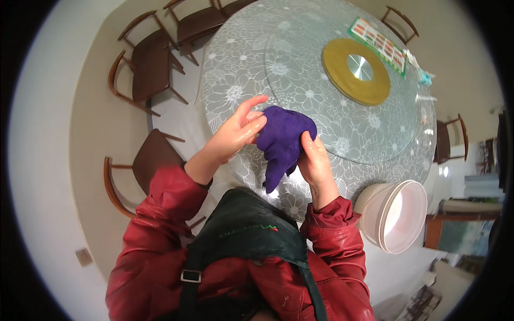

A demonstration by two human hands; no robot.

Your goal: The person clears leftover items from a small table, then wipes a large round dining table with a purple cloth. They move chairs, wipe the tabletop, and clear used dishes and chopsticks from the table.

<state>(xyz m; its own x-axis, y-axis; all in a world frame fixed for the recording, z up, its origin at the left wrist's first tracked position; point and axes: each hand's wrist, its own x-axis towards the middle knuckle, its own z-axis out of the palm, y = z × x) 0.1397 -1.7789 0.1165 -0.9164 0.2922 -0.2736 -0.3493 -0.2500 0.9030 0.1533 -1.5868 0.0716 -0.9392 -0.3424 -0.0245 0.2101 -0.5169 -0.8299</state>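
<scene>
A bunched purple cloth hangs between my hands above the near part of the round table. On its left edge, the thumb and some fingers of my left hand pinch it, while the index finger points out past the cloth. My right hand grips the right side, thumb on top and the other fingers mostly hidden behind the fabric. A loose fold droops toward me from the lower left of the cloth. Both hands look wet.
A glass turntable with a gold disc covers the table's middle. Beyond lies a printed card. A whitish plastic bucket stands by the right edge. Brown chairs line the left; another chair is at right.
</scene>
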